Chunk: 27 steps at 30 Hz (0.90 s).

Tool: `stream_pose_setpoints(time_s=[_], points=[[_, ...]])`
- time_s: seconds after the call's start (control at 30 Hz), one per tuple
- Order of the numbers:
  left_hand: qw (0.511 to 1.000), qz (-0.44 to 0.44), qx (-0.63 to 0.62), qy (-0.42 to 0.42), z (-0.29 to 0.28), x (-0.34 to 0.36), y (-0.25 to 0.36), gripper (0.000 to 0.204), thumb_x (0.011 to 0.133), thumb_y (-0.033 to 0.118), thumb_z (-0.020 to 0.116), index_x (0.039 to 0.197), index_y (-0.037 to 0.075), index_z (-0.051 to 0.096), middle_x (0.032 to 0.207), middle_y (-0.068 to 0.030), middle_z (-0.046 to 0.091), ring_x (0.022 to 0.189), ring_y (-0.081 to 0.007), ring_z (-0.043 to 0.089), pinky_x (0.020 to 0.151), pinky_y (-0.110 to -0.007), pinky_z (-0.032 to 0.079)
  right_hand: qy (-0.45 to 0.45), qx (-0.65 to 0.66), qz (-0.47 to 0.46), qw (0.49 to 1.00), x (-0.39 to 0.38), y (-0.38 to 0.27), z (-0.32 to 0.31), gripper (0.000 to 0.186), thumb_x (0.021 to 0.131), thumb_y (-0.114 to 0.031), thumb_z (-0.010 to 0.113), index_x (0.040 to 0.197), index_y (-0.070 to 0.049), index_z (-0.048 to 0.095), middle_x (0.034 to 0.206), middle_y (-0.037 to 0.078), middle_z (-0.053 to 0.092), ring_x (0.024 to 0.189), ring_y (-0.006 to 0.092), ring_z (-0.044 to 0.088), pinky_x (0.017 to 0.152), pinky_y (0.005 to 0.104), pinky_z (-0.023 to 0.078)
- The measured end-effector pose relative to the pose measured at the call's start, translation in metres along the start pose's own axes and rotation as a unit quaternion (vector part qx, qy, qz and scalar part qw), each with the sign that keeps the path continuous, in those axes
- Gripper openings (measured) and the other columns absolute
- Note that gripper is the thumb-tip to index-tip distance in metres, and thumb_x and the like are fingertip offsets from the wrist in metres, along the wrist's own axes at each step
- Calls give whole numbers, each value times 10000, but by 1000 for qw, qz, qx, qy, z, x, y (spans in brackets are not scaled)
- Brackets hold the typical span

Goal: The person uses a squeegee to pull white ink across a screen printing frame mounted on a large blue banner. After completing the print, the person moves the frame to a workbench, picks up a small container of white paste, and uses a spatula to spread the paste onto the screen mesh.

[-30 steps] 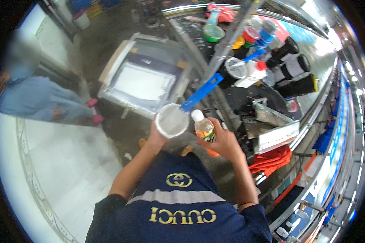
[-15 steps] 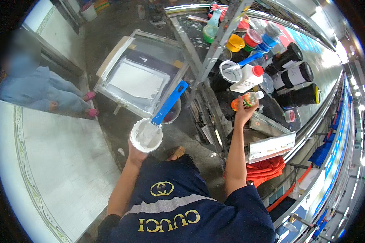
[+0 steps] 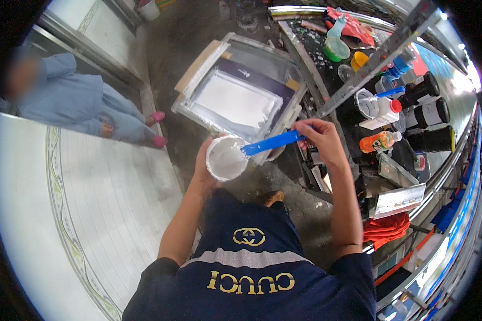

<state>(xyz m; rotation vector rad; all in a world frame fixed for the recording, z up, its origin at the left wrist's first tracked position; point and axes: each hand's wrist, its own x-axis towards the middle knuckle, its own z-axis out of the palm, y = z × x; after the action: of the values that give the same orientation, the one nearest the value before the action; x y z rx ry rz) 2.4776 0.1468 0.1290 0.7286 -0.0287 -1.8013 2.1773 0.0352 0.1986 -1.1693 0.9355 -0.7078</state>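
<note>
A white tub (image 3: 226, 170) with thick white paint inside is held in front of me by my left hand (image 3: 202, 166), its fingers wrapped round the side. Dipping into that paint is a blue spatula (image 3: 273, 143). My right hand (image 3: 321, 139) pinches the far end of its handle. Just beyond the tub lies a framed printing screen (image 3: 235, 99) with a white panel in its middle. On the bench to the right, an orange-labelled plastic bottle (image 3: 379, 142) lies tilted, apart from my hands.
Along the right bench stand a white bottle with a red cap (image 3: 383, 115), a paint-smeared pot (image 3: 367, 104), several dark jars (image 3: 431, 113) and a green bowl (image 3: 336, 49). A metal post (image 3: 380, 59) slants over the bench. At the left a person in light blue (image 3: 80, 93) sits by a doorway.
My right hand has let go of the orange-labelled bottle, leaving it on the bench, and has taken hold of the spatula's handle. The spatula now leans to the right. The view has shifted.
</note>
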Motion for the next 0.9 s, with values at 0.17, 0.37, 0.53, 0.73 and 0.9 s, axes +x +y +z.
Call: stream_pose_setpoints(time_s=[0.17, 0.37, 0.53, 0.73, 0.9], points=[[992, 118, 34, 9, -34, 20, 80, 506, 975, 390, 443, 1332, 33, 484, 1273, -144, 567, 1176, -290, 555, 1022, -437, 434, -188, -124, 185, 957, 6, -32, 75, 279, 960, -213, 570, 1072, 19, 678, 837, 70, 684, 590, 95, 568, 534, 250, 472], [993, 106, 53, -25, -70, 39, 167, 494, 979, 379, 450, 1303, 9, 501, 1235, -125, 600, 1155, -263, 572, 1019, -411, 438, -141, -665, -199, 706, 40, -63, 178, 254, 910, -199, 584, 1119, -80, 665, 837, 33, 625, 723, 139, 588, 629, 270, 486], [997, 33, 40, -57, -64, 47, 203, 462, 954, 343, 456, 1273, 15, 518, 1260, -175, 587, 1156, -321, 575, 1029, -454, 442, -57, -777, -276, 562, 74, -103, 211, 406, 837, -86, 595, 1243, -100, 572, 827, 85, 574, 730, 208, 623, 636, 335, 515], [998, 39, 11, -45, -68, 100, 203, 542, 892, 391, 535, 1311, 50, 490, 1279, -174, 557, 1192, -332, 535, 1023, -475, 433, -56, -565, 78, 819, 76, -80, 228, 211, 916, -123, 529, 986, 44, 636, 712, 206, 644, 727, 280, 699, 576, 418, 540], [998, -2, -45, -36, -65, 107, 166, 494, 964, 379, 403, 1325, 52, 486, 1293, -131, 550, 1205, -278, 522, 1033, -434, 418, -33, -257, 321, 911, 89, -114, 248, 381, 967, -324, 540, 1058, 25, 661, 663, 57, 593, 485, 101, 526, 443, 248, 432]])
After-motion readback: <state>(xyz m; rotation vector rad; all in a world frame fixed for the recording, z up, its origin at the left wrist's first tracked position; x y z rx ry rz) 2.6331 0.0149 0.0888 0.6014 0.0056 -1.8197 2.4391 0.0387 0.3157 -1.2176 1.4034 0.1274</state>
